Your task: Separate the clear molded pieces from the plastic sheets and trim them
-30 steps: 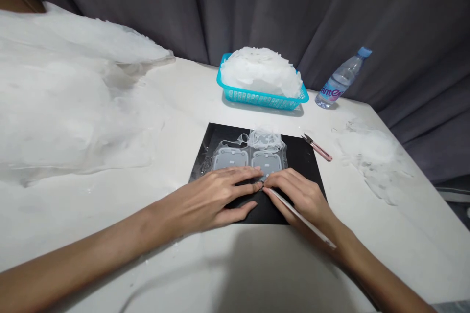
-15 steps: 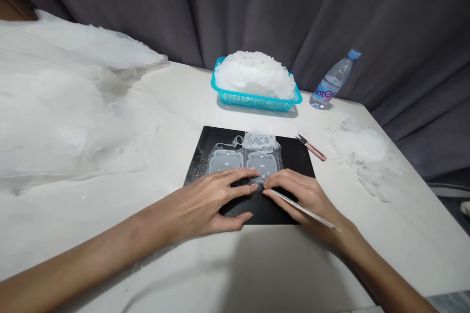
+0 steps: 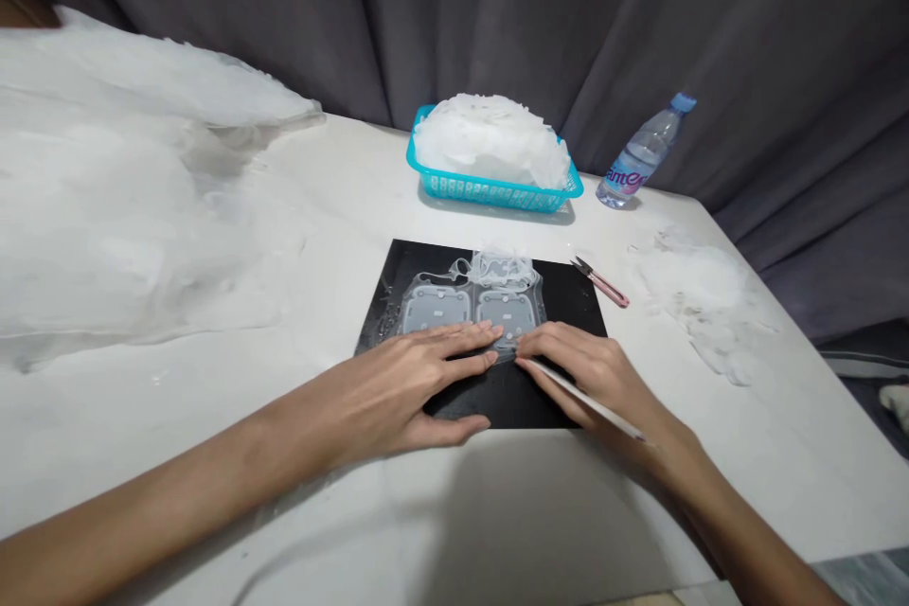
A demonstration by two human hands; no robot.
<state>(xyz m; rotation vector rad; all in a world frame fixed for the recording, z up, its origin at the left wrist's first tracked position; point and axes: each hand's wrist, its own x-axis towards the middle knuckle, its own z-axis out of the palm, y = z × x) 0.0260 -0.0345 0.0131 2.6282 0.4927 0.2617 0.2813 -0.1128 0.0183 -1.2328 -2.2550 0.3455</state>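
A translucent moulded sheet (image 3: 507, 308) with rounded rectangular pads lies on a black mat (image 3: 572, 298). Across its near left part my left hand (image 3: 444, 374) rests flat, fingers stretched out and thumb apart on the mat. My right hand (image 3: 586, 369) pinches a slim white pen-like tool (image 3: 589, 405) close to its tip, at the sheet's near edge. The tool's back end slants toward my right wrist; its tip is hidden by my fingers. Curled translucent strips (image 3: 497, 270) lie on the sheet's far end.
A blue basket (image 3: 497, 194) heaped with white translucent pieces stands at the back, beside a water bottle (image 3: 639, 156). Pink-handled thread snips (image 3: 603, 286) lie right of the mat. Translucent sheets (image 3: 128, 208) pile up on the left, and scraps (image 3: 710, 298) on the right.
My right hand has shifted slightly to the right along the sheet's near edge with the tool. My left hand stays in place. The view has tilted very slightly.
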